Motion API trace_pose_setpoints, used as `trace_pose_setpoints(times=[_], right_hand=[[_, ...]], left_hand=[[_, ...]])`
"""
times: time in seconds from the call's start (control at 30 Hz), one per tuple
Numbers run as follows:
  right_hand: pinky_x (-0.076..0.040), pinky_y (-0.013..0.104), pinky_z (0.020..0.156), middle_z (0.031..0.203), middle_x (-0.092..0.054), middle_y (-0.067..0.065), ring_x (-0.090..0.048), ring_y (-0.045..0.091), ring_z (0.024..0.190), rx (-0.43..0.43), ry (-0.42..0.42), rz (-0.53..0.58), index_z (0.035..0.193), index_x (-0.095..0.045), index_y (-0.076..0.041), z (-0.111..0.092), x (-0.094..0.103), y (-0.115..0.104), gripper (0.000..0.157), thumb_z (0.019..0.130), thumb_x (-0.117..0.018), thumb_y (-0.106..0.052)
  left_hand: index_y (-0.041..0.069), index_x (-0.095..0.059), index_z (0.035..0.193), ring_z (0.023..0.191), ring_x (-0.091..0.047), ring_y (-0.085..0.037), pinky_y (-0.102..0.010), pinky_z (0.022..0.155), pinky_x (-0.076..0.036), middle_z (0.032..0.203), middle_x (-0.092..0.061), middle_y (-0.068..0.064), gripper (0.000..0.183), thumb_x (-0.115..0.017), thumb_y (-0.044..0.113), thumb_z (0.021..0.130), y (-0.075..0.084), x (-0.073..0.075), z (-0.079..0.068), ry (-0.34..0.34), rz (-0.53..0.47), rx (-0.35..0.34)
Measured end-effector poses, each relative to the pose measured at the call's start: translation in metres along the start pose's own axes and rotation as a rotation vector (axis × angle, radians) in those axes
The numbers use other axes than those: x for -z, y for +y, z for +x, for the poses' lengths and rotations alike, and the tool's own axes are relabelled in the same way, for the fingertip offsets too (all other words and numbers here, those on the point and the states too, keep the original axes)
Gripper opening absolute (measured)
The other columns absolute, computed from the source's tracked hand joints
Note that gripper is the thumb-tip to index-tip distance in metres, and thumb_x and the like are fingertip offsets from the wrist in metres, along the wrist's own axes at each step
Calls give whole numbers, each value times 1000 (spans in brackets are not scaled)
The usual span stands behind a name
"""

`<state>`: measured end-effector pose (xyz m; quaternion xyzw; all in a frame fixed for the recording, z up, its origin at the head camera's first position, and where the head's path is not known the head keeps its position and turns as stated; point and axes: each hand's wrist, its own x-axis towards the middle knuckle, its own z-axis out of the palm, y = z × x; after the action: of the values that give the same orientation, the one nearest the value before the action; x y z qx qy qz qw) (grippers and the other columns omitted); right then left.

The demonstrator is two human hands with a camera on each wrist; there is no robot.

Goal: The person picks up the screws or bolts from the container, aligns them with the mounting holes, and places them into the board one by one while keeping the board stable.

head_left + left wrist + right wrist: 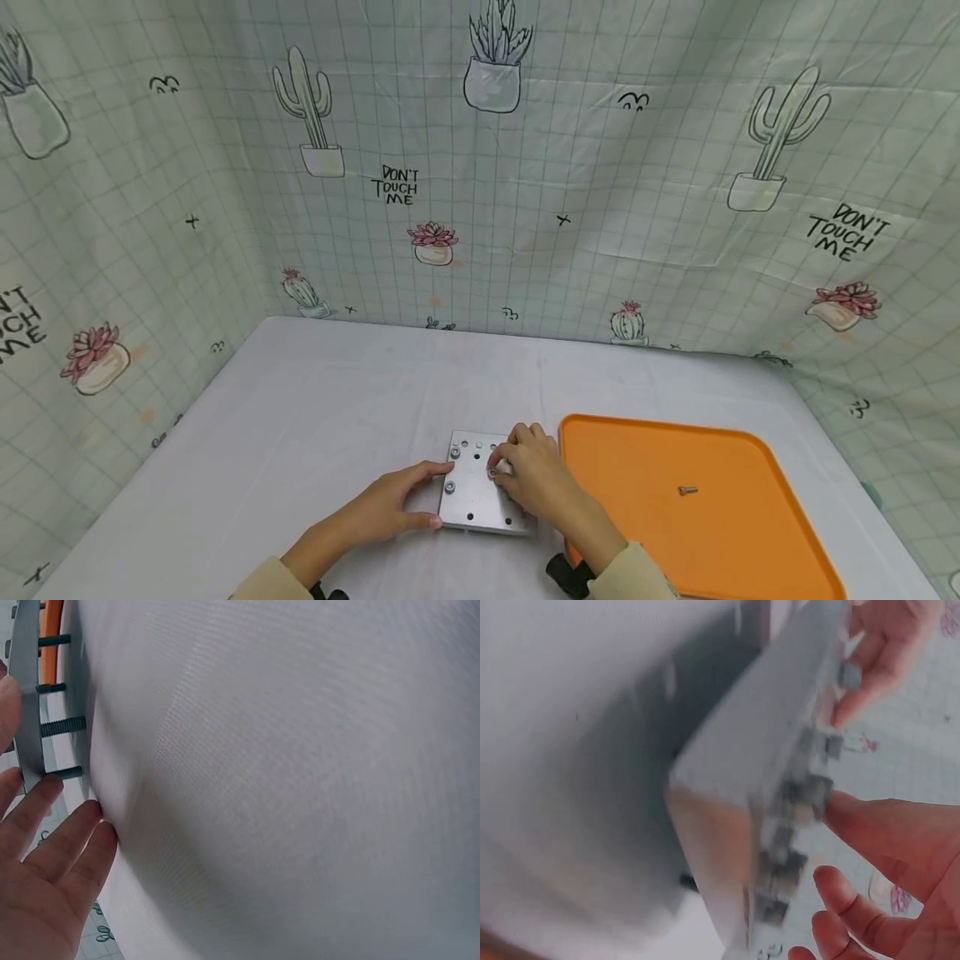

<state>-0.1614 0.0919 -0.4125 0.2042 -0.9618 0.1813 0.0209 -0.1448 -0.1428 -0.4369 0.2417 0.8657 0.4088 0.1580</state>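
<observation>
A silver metal plate (480, 500) with several holes lies on the white table. Along its left edge my left hand (386, 502) holds it, thumb at the near corner and index finger further up. Bolt heads (450, 487) stand on its upper face. Threaded shanks (64, 726) stick out of its underside in the left wrist view. Over the plate's right half, my right hand (534, 473) pinches a socket-head bolt (492, 472) between thumb and fingers. In the right wrist view the thumb (847, 810) presses on a blurred bolt head (821, 796).
An orange tray (637, 425) stands right of the plate, beside my right forearm. One loose bolt (687, 491) lies in it. A cloth printed with cacti (510, 183) hangs behind and at the sides of the table (337, 400).
</observation>
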Motion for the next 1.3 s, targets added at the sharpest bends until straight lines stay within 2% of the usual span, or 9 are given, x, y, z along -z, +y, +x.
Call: trace_pose_setpoints(times=[0.23,0.33,0.57,0.7,0.97,1.3], right_hand=[[-39,29,69,88,-54,0,-42,16,82,-70,69,33,90,-70,-14,-10,16,17,15,76,-74,-13],[-40,31,72,91,-55,-1,-44,16,84,-118,63,63,91,-70,-14,-16,24,26,14,77,-74,-14],[-48,44,83,105,-58,5,-51,26,102,-190,52,127,97,-67,-12,-37,46,56,16,81,-71,-14],[-49,51,84,111,-57,12,-51,35,107,-205,53,153,102,-66,-9,-49,58,79,19,84,-68,-14],[-49,48,77,108,-56,17,-53,35,98,-287,28,187,109,-63,-2,-72,71,123,28,86,-66,-17],[-50,44,72,96,-59,15,-54,29,87,-345,21,146,105,-64,0,-81,66,152,25,84,-67,-13]], left_hand=[[17,-46,136,126,-48,-33,-51,104,-38,142,-46,-6,62,-71,30,80,-3,-1,0,8,25,21],[16,-46,135,126,-48,-33,-50,104,-38,142,-45,-6,62,-71,30,80,-3,-1,0,6,19,20],[16,-46,136,125,-47,-34,-51,104,-38,142,-45,-8,63,-71,31,80,0,-1,1,-2,15,30],[17,-46,136,125,-47,-35,-52,104,-38,142,-45,-9,63,-71,30,80,1,0,0,1,18,35],[19,-45,136,126,-47,-34,-52,104,-38,143,-45,-7,64,-71,33,80,-1,0,1,-3,14,30],[16,-45,136,126,-47,-35,-51,104,-38,142,-45,-9,64,-72,31,80,-1,1,2,-11,7,25]])
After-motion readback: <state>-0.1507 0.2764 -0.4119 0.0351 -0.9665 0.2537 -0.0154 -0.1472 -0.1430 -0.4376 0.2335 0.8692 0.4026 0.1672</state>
